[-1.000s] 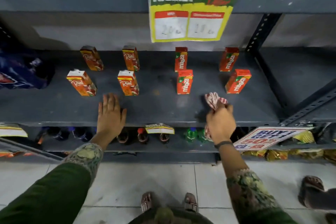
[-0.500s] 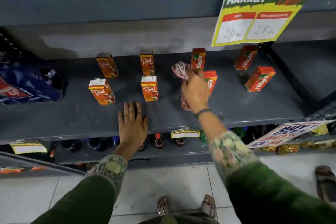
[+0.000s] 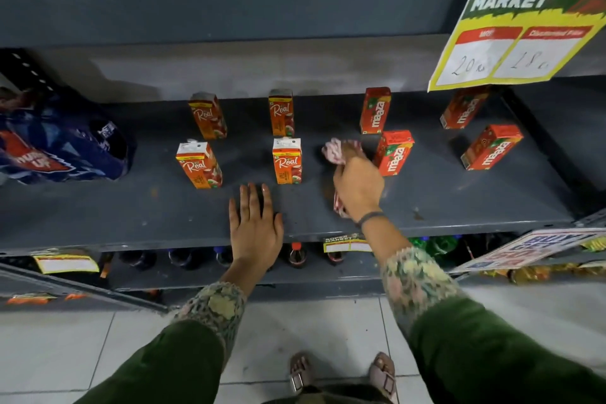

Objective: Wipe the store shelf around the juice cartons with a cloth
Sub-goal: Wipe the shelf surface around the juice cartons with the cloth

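A dark grey metal shelf [image 3: 459,207] holds small orange juice cartons in two rows. Several are marked Real, among them a front carton [image 3: 287,161] and a front-left carton [image 3: 198,165]. Several are marked Maaza, one [image 3: 393,152] just right of my right hand. My right hand [image 3: 357,187] grips a red-and-white striped cloth [image 3: 335,151] and presses it on the shelf between the front Real carton and that Maaza carton. My left hand [image 3: 254,225] lies flat, fingers spread, on the shelf's front edge below the Real carton.
A blue bag [image 3: 59,141] sits at the shelf's left end. A yellow Super Market price sign [image 3: 521,26] hangs from the shelf above at right. Bottles [image 3: 296,254] stand on the lower shelf, with a slanted offer sign [image 3: 531,246] at right. White floor tiles and my sandalled feet [image 3: 341,374] lie below.
My right hand carried the cloth from the shelf's front right, leftward and deeper in, then drew back slightly to the gap between Real and Maaza cartons. The left hand stayed flat.
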Demonstrator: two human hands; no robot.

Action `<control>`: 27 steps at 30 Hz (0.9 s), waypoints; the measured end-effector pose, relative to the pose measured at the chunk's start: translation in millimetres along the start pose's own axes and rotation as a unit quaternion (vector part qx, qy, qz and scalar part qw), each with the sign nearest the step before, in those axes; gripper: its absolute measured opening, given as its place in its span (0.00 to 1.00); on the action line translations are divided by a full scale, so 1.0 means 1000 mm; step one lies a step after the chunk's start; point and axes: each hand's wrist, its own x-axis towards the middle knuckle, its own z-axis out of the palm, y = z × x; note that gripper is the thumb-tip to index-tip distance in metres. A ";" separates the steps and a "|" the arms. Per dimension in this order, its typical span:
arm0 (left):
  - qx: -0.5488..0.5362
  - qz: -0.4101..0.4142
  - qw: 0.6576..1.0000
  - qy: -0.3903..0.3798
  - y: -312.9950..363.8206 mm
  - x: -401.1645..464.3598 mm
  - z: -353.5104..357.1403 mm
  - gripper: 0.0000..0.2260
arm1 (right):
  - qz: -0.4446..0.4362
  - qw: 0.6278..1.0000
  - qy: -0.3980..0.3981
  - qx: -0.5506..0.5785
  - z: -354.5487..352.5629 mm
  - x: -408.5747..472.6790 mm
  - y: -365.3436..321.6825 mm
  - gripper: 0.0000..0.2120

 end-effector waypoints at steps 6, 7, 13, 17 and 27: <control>-0.008 0.002 1.000 0.008 0.000 0.001 0.001 0.27 | -0.067 0.965 -0.208 -0.144 0.007 0.015 0.005 0.24; -0.011 0.002 1.000 0.009 0.000 0.001 0.002 0.27 | -0.087 0.959 -0.215 -0.162 0.008 0.005 0.009 0.26; -0.021 0.000 1.000 0.006 0.000 0.001 0.004 0.27 | -0.181 0.944 -0.229 -0.155 -0.002 -0.077 0.014 0.29; -0.026 0.003 0.999 0.019 -0.001 -0.001 0.003 0.26 | -0.144 0.967 -0.209 -0.027 -0.024 -0.088 0.010 0.24; -0.009 -0.001 1.000 0.022 0.001 -0.003 0.001 0.26 | 0.104 0.991 -0.069 -0.051 -0.063 -0.070 0.093 0.27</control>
